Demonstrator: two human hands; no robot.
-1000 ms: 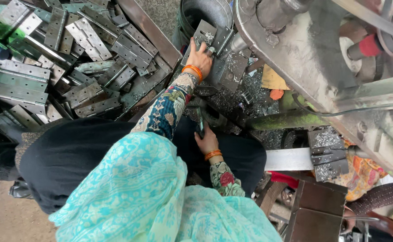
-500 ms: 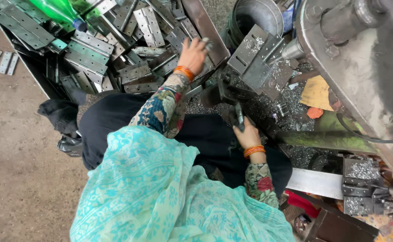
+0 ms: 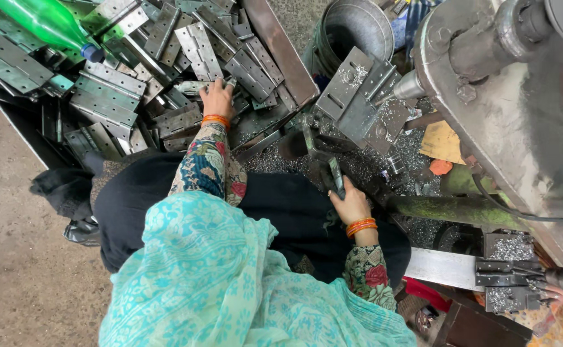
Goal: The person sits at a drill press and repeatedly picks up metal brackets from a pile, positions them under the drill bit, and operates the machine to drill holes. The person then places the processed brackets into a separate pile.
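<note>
My left hand [image 3: 217,99], with an orange bangle at the wrist, reaches into a heap of grey metal hinge plates [image 3: 195,48]. Its fingers curl over one small hinge plate [image 3: 195,85] on top of the heap. My right hand [image 3: 351,204], also with orange bangles, grips the dark metal lever handle [image 3: 336,177] of a press machine [image 3: 500,96]. A drilled steel plate [image 3: 352,96] sits on the machine bed above that handle, amid metal shavings. A turquoise scarf and floral sleeves cover my arms and lap.
A green plastic bottle [image 3: 44,22] lies on the hinge heap at top left. A round metal bucket [image 3: 352,32] stands behind the machine bed. A rusty tray edge [image 3: 278,51] borders the heap. Bare concrete floor [image 3: 18,257] lies to the left. Metal blocks [image 3: 506,270] sit at lower right.
My left hand has moved from the machine side leftward into the hinge heap and closed on a plate. My right hand stays on the lever handle. The view has shifted.
</note>
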